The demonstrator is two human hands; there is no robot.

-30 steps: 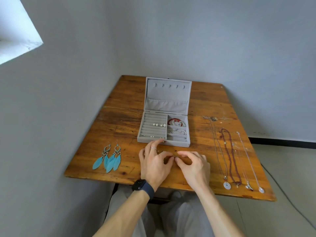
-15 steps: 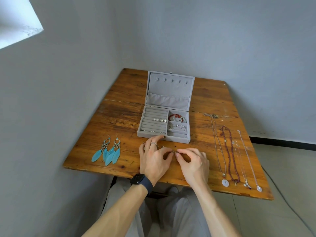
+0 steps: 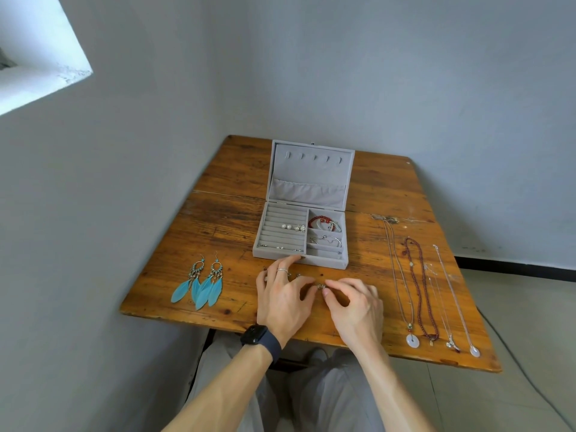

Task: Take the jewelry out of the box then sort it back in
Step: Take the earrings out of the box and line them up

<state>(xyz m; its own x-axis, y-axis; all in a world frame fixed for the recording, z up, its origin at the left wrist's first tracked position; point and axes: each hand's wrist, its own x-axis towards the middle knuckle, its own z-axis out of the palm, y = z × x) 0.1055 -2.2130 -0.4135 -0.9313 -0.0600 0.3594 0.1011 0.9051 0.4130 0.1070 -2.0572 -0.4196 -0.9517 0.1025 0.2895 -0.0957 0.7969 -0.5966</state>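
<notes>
While surface [image 3: 224, 232] carries open grey box [image 3: 300, 236] at centre, I note necklaces [image 3: 417, 285] laid right, feather earrings [image 3: 202, 285] left. Left hand [image 3: 282, 299] and right hand [image 3: 353, 302] meet before box, fingertips pinched together on tiny earring [image 3: 321, 286]. My advice: keep piece low over surface, don't scatter loose studs [image 3: 296, 275].

We are looking at an orange-brown wooden bench [image 3: 218, 232] with dark grain streaks. We are seeing a pale grey velvet jewelry box [image 3: 311, 179], its left tray ribbed in rows, a red beaded bracelet [image 3: 321, 220] showing inside. We are noting turquoise feather earrings [image 3: 202, 283], a dark maroon bead necklace [image 3: 419, 285], a white disc pendant [image 3: 413, 340], and a black smartwatch [image 3: 254, 335] on a navy strap.
</notes>
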